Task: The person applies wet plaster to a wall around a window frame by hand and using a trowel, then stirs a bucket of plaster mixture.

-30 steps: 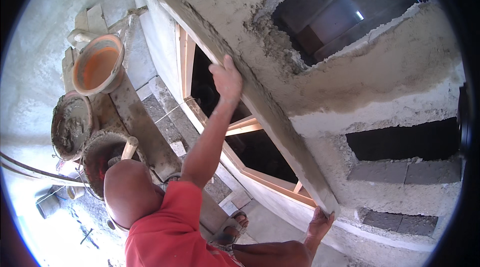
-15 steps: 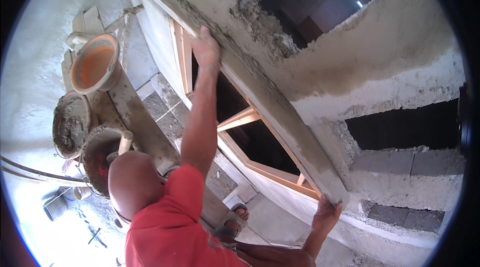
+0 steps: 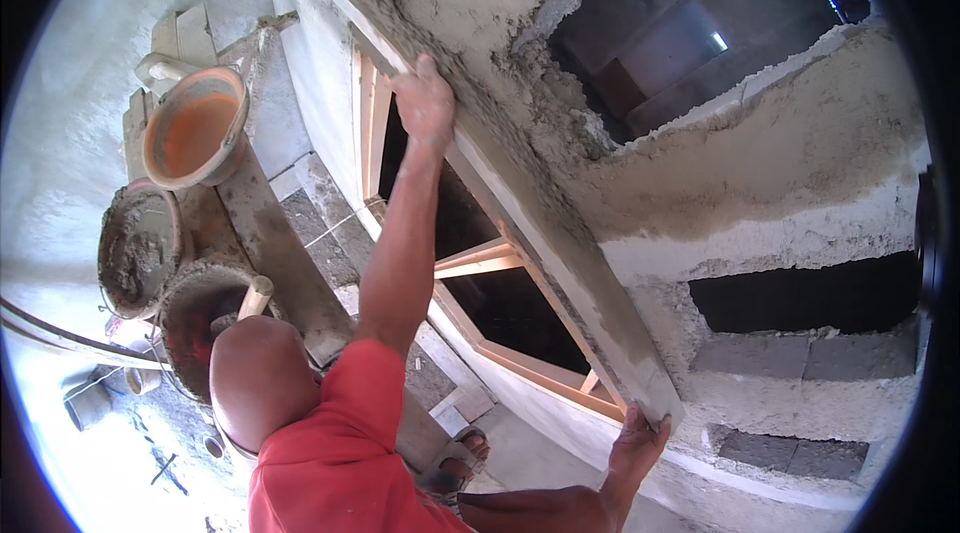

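Neither of my own hands shows. A co-worker in a red shirt [image 3: 340, 453] leans in from the lower edge with both arms stretched to a long grey board [image 3: 560, 283]. The board lies slantwise along the wooden window frame [image 3: 545, 303], with rough mortar along its wall side. Near its upper end, the co-worker's upper hand [image 3: 426, 105] grips the edge. At the lower end, the co-worker's other hand [image 3: 632, 448] holds the corner with fingers bent round it. Dark panes or openings fill the frame.
At left, a bucket with an orange inside [image 3: 195, 133], a bucket of mortar [image 3: 140, 248] and a darker bucket [image 3: 185, 308] stand by a dirty plank [image 3: 275, 228]. A wooden handle [image 3: 256, 296] sticks up there. Rough openings [image 3: 690, 63] break the plastered wall at right.
The view has shifted slightly, so the wall openings sit lower. The co-worker's hands keep hold of the board's two ends; its lower end appears a little further left.
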